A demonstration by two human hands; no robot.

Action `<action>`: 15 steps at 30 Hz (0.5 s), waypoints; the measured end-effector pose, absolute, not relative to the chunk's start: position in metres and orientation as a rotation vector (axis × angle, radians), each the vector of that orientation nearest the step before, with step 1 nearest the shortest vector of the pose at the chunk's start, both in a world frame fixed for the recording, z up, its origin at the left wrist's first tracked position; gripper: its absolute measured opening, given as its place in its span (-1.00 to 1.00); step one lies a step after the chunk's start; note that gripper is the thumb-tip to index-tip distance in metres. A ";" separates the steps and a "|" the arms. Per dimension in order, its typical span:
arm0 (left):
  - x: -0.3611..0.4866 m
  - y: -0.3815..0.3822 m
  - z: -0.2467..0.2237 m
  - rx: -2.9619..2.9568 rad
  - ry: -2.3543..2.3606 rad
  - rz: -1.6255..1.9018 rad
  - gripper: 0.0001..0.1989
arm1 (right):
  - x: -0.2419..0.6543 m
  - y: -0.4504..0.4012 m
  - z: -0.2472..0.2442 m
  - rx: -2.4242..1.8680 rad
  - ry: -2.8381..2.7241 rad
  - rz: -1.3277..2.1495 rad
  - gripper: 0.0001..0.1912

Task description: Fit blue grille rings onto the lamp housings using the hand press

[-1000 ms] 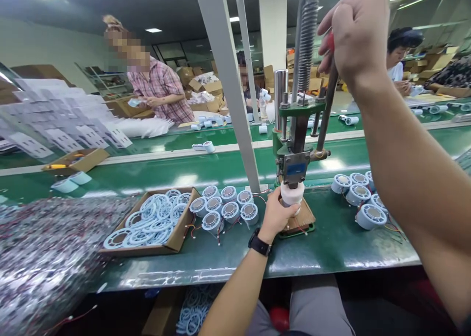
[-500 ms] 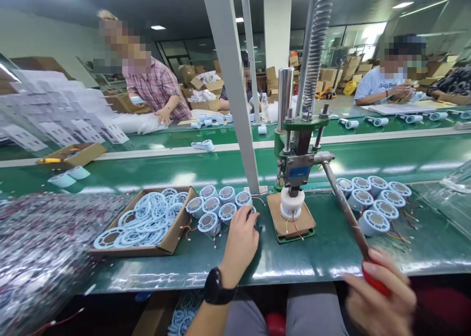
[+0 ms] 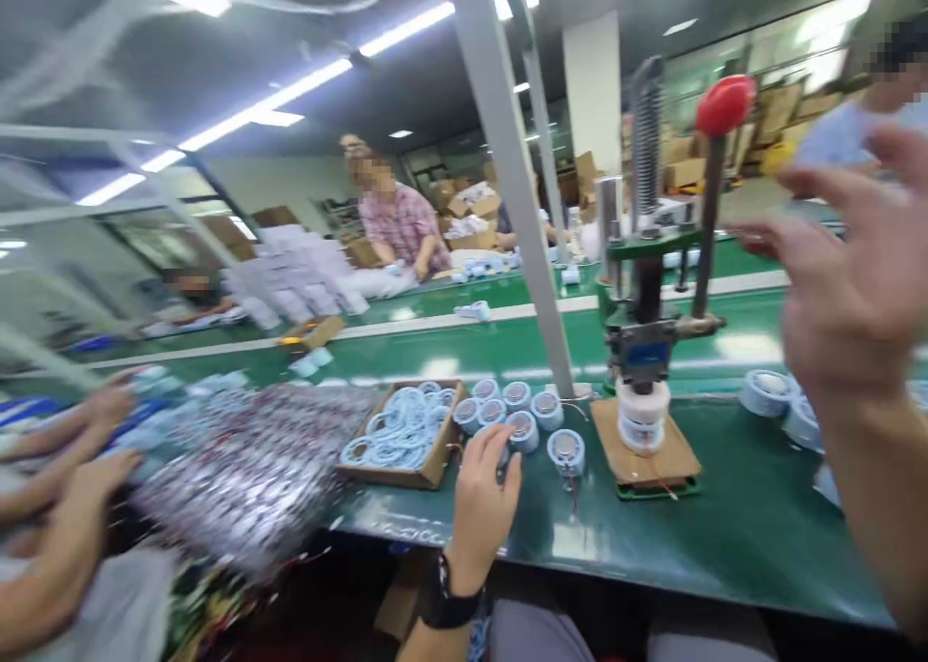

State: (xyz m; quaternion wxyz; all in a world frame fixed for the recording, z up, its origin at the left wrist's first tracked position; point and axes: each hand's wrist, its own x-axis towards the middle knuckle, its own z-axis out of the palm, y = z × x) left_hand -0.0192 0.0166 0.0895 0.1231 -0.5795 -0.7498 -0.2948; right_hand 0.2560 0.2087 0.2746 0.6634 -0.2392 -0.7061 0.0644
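Note:
My left hand (image 3: 484, 493), with a black watch on the wrist, has its fingers curled round a light-blue cylindrical part, mostly hidden by the hand. Just beyond it are several similar blue cylinders (image 3: 517, 394) with grey round tops. One cylinder (image 3: 565, 449) with thin wires stands apart, to the right of my hand. My right hand (image 3: 859, 256), blurred, is raised with fingers apart and holds nothing. Left of it, the hand press (image 3: 645, 343) has its red-knobbed lever (image 3: 725, 106) upright. Under its white pressing head (image 3: 642, 401) is a white-blue round part (image 3: 641, 435) on a cardboard pad.
A cardboard box (image 3: 439, 469) of blue rings is left of the cylinders, beside a wide pile of wired parts (image 3: 261, 469). More cylinders (image 3: 767, 391) sit at right. A metal post (image 3: 518, 179) rises behind. A co-worker's arms (image 3: 79, 507) reach in at far left.
My right hand has let go of the lever and risen; the lever has swung from down to upright. My left hand has shifted from the right-hand cylinder to another. The view has turned left.

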 end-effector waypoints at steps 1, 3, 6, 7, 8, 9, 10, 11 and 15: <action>-0.044 0.009 0.096 -1.588 -2.244 -0.823 -0.72 | 0.256 0.205 0.237 -0.443 -1.521 0.206 -0.37; -0.098 -0.003 0.111 -1.393 -2.372 -0.730 -0.77 | 0.253 0.198 0.160 -0.509 -1.490 0.284 -0.16; -0.166 -0.012 0.129 -1.263 -2.540 -0.578 -0.72 | 0.237 0.190 0.078 -0.771 -1.716 0.486 0.03; -0.181 -0.012 0.131 -1.290 -2.580 -0.528 -0.69 | 0.229 0.188 0.064 -0.861 -1.763 0.564 0.02; -0.191 -0.011 0.131 -1.338 -2.610 -0.479 -0.69 | 0.222 0.186 0.055 -0.939 -1.773 0.630 -0.02; -0.198 -0.009 0.130 -1.396 -2.629 -0.434 -0.69 | 0.215 0.184 0.051 -1.006 -1.760 0.670 -0.07; -0.201 -0.008 0.128 -1.449 -2.637 -0.395 -0.70 | 0.209 0.182 0.050 -1.050 -1.725 0.669 -0.12; -0.202 -0.007 0.126 -1.490 -2.637 -0.364 -0.70 | 0.206 0.180 0.050 -1.067 -1.682 0.615 -0.16; -0.200 -0.011 0.124 -1.540 -2.574 -0.356 -0.75 | 0.215 0.185 0.056 -1.074 -1.648 0.258 -0.31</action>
